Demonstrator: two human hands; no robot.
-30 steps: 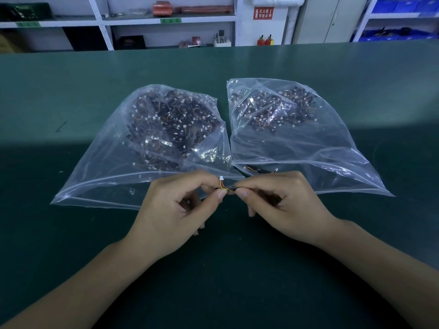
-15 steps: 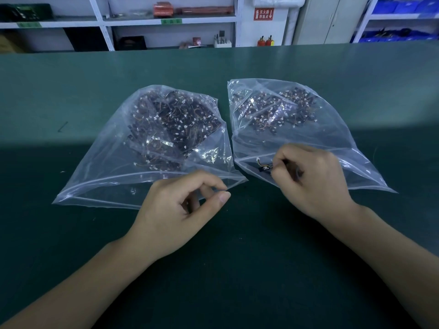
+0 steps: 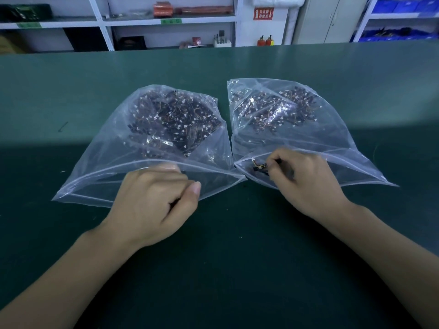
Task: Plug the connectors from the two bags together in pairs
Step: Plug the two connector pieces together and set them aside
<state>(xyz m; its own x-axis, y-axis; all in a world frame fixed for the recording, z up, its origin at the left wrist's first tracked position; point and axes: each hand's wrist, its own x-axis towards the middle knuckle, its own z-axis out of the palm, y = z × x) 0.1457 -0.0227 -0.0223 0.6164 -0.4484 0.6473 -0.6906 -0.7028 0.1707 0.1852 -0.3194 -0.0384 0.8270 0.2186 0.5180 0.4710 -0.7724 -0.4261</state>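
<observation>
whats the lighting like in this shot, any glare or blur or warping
Head view: a bright band crosses the far half of the green table, the near half sits in shadow; the left bag and right bag show pale sheen on their creases; the left hand is motion-blurred at the knuckles; the table's far edge bows from wide-angle distortion.

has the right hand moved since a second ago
Yes. The right hand left the left hand at the middle and went right and away, to the mouth of the right bag.

One head-worn camera looks forward and down, close over the green table (image 3: 71, 86), shelves (image 3: 166, 20) beyond.
</observation>
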